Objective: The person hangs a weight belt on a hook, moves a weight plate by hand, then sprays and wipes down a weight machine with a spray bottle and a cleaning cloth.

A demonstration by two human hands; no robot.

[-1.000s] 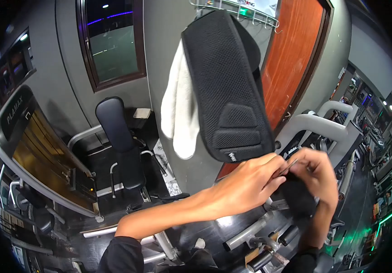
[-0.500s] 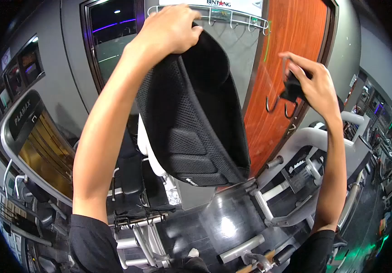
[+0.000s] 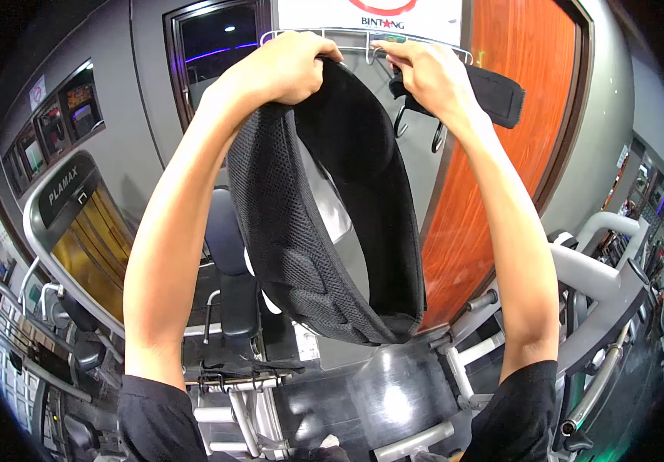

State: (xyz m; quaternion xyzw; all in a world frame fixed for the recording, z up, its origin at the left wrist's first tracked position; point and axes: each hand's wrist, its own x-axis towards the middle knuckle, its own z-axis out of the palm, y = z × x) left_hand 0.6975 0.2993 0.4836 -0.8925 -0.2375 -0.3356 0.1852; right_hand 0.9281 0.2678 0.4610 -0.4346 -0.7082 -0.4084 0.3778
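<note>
A wide black mesh weightlifting belt point(image 3: 324, 223) hangs in a loop in front of a grey wall. My left hand point(image 3: 286, 65) grips its upper left end, raised up by a white wire hook rack point(image 3: 424, 40) on the wall. My right hand point(image 3: 424, 73) holds the belt's other end and its black strap point(image 3: 497, 92), right at the rack's hooks. Two metal hooks point(image 3: 416, 129) dangle just below my right hand. A white towel is mostly hidden behind the belt.
An orange-brown wooden door point(image 3: 501, 185) stands right of the rack. A dark window point(image 3: 216, 54) is at upper left. A Plamax gym machine point(image 3: 78, 223) with a black padded seat point(image 3: 228, 262) stands left; grey machine arms point(image 3: 586, 269) fill the lower right.
My left hand went from the belt's bottom up to its top end. My right hand rose and moved left with the strap to the rack. The belt now hangs as an open loop.
</note>
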